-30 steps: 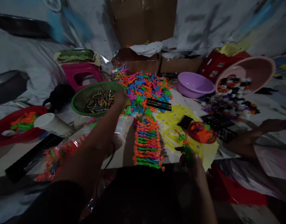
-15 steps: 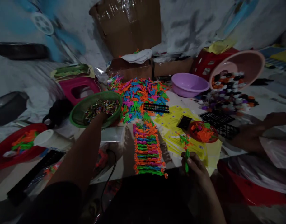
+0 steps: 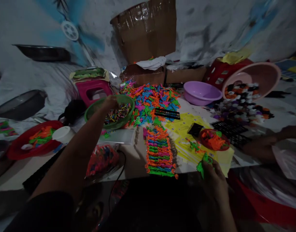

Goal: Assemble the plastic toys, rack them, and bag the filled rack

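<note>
My left hand (image 3: 111, 102) reaches over the far side of the green basket (image 3: 90, 116), above its small multicoloured pieces (image 3: 120, 112); its fingers are blurred and dark, so their hold cannot be made out. My right hand (image 3: 212, 170) is closed on a bright green plastic toy (image 3: 203, 165) near the table's front edge, just in front of the yellow sheets (image 3: 184, 146). Between my hands runs a column of colourful plastic toys with orange ends (image 3: 159, 151). Behind it spreads a heap of similar toys (image 3: 155, 96). A black grid tray (image 3: 167, 113) rests at the heap's front.
A small red basket (image 3: 227, 146) of orange pieces stands at right, beside another person's arm (image 3: 263, 145). Farther back are a purple basin (image 3: 202, 93) and a tipped pink basin (image 3: 271, 77). At left are a red tray (image 3: 14, 146), a white cup (image 3: 63, 133) and a bagged bundle (image 3: 103, 161).
My left hand has moved toward the back of the green basket. The green toy in my right hand is now turned differently and looks wider. The whole view has shifted.
</note>
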Tool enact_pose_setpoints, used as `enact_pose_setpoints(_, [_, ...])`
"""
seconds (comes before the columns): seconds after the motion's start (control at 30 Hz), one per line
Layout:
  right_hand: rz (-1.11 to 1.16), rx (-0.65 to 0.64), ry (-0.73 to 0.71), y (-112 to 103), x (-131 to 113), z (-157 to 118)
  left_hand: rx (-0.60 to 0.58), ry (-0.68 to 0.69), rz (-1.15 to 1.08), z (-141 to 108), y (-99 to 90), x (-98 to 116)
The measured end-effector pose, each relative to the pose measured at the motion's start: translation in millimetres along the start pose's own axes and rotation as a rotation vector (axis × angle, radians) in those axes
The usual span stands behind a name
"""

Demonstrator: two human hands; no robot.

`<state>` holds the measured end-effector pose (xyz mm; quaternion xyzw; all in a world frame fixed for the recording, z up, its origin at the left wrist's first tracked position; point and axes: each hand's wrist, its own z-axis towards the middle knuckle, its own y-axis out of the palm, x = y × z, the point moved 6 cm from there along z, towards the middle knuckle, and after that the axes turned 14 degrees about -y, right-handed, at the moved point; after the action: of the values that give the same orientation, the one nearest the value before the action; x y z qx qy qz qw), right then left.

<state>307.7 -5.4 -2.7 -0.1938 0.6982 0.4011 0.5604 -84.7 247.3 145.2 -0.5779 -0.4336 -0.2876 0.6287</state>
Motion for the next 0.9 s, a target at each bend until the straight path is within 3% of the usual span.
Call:
enact_pose_setpoints(0.1, [0.032,-0.053,-0.040,15,-9,-6,-0.162,-0.070,-0.163,-41,27.1,14])
enact_pose_setpoints(0.2, [0.058,-0.047,-0.088,35,-12,-22,-0.400,-0.101,-0.337,-122,66.2,21])
enact_pose_setpoints(0.3, [0.079,-0.087,-0.247,62,-17,-45,-0.551,-0.153,-0.492,-197,104.9,13])
enact_pose_setpoints(0.37, [0.079,-0.115,-0.384,77,-22,-58,-0.576,-0.270,-0.683,-225,128.4,-2])
enact_pose_setpoints(0.47, [0.060,-0.104,-0.490,85,-25,-66,-0.575,-0.460,-0.927,-241,159.1,-24])
enact_pose_setpoints(0.57, [0.073,-0.084,-0.504,81,-25,-60,-0.625,-0.525,-0.966,-248,175.8,-34])
enact_pose_setpoints(0.67, [0.081,-0.048,-0.493,73,-24,-51,-0.681,-0.495,-0.912,-254,176.7,-36])
enact_pose_setpoints(0.77, [0.058,-0.034,-0.441,70,-22,-45,-0.816,-0.438,-0.811,-263,175.8,-37])
enact_pose_setpoints(0.9, [0.098,-0.202,-0.277,84,-18,-45,-0.996,-0.320,-0.590,-271,178.3,-38])
